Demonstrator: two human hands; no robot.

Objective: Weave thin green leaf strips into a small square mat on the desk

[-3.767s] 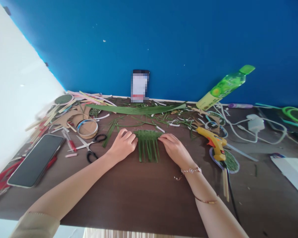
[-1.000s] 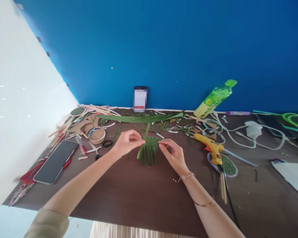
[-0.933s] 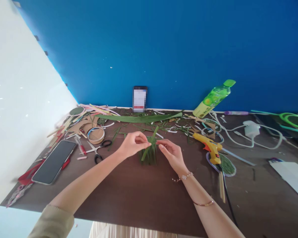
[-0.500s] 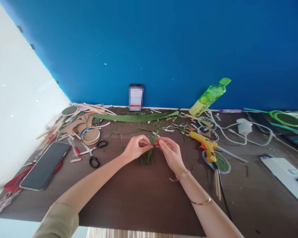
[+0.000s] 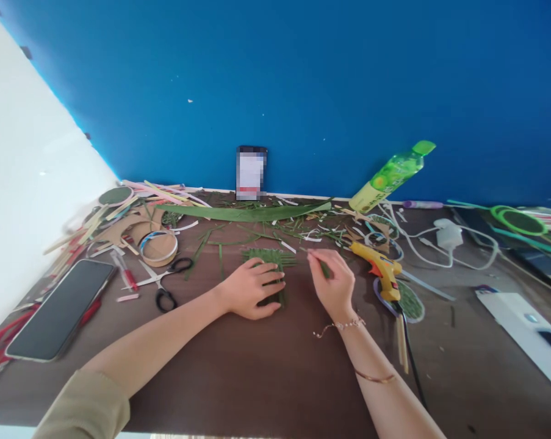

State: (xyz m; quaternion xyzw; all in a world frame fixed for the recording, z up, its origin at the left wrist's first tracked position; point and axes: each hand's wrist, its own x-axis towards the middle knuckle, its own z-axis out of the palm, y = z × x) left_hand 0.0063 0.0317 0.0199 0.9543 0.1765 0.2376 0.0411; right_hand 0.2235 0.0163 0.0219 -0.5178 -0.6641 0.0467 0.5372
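the left hand [image 5: 252, 288] lay spread, palm down, over the woven leaf mat [image 5: 266, 255], grasping nothing. the right hand [image 5: 337, 281], farther from the mat, stood apart to its right. crosswise strip ends [image 5: 290, 258] extended past the left fingertips toward the right hand, which apparently pinched a narrow leaf strip [image 5: 324, 270].

On the tabletop [image 5: 238, 378], centrally, the left hand [image 5: 252, 288] rested on the weave [image 5: 271, 255], the right hand [image 5: 338, 283] apart to its right. To the left lay scissors [image 5: 158, 279], then a phone [image 5: 62, 309], with a ring [image 5: 165, 261] behind the scissors. Behind the weave was a leaf [image 5: 257, 213], then a second phone [image 5: 251, 174] against the wall [image 5: 302, 67]. Farther right lay a glue gun [image 5: 384, 266], a bottle [image 5: 389, 178] behind it.
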